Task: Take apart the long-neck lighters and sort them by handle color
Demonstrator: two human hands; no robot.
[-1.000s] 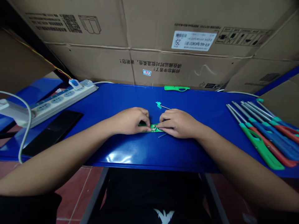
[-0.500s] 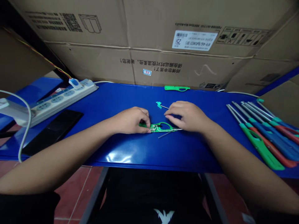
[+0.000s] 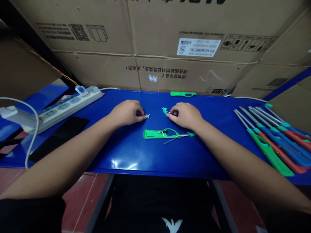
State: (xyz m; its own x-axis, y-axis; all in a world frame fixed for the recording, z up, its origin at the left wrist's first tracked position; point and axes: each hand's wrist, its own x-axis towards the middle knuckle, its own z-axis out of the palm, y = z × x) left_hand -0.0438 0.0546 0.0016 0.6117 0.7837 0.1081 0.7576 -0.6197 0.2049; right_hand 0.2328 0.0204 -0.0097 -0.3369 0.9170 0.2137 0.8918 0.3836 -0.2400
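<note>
My left hand (image 3: 128,112) is closed in a pinch on a small pale part (image 3: 147,116), whose tip sticks out past the fingertips. Opposite it, my right hand (image 3: 185,114) has its fingers closed at a thin dark rod, right beside a small teal piece (image 3: 165,110); the fingers hide part of the rod. Between me and the hands, an opened green lighter half (image 3: 150,134) lies on the blue table with small inner parts and a metal tube pointing right. A thin metal pin (image 3: 170,140) lies just in front of it. The green cover half (image 3: 181,94) rests near the cardboard.
Several assembled long lighters (image 3: 272,142) in green, red and blue lie at the right. A white power strip (image 3: 70,105) and a black phone (image 3: 59,137) are on the left. A large cardboard box (image 3: 155,38) stands along the back edge.
My left hand has left the green lighter half and moved up and left, now with the pale part. My right hand has shifted slightly left, closing at the rod near the teal piece.
</note>
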